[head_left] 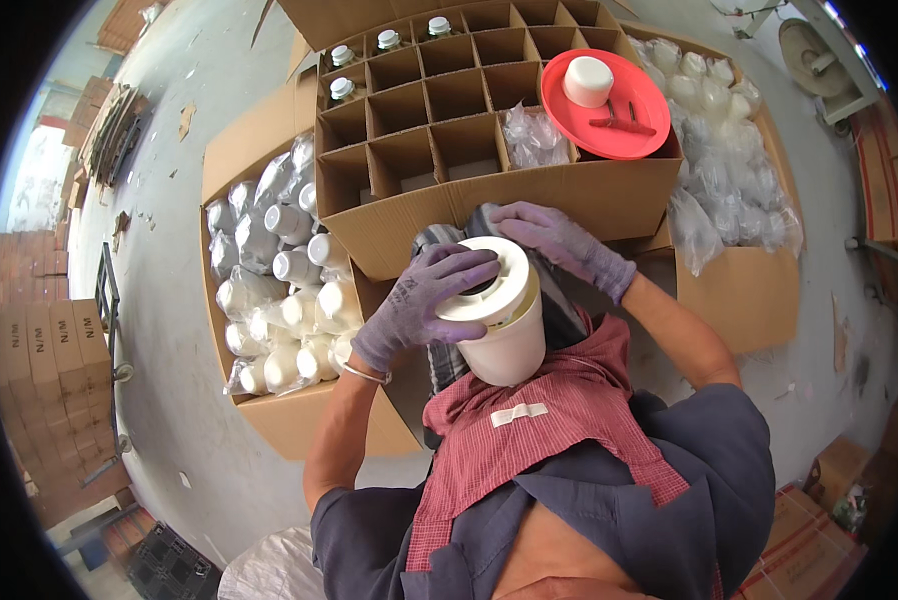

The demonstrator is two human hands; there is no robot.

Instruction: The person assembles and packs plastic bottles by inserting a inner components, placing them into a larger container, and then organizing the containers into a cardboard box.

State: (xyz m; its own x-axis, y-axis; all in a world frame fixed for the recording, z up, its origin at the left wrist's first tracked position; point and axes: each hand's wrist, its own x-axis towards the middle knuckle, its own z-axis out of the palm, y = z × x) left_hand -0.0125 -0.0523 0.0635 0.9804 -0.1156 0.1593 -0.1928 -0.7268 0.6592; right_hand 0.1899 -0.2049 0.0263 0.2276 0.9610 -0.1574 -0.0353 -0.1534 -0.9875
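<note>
A white round tub (509, 352) rests tilted on my lap, against the red checked apron. On its top lies a white ring-shaped lid (514, 268) with a dark centre; a strip of yellowish rim shows below it. My left hand (424, 300), in a grey-purple glove, grips the lid, thumb on the near edge and fingers across the top. My right hand (561, 243), gloved alike, lies with fingers stretched out over my knee, beyond the lid and beside the carton's front wall. Nothing shows in it.
Ahead stands a divided carton (509, 195) holding several white-capped bottles (389, 40). On its right corner sits a red dish (609, 135) with a white cup (588, 81) and a red-handled tool (624, 125). Open cartons of bagged white bottles (287, 222) and bagged clear pieces (724, 170) flank it.
</note>
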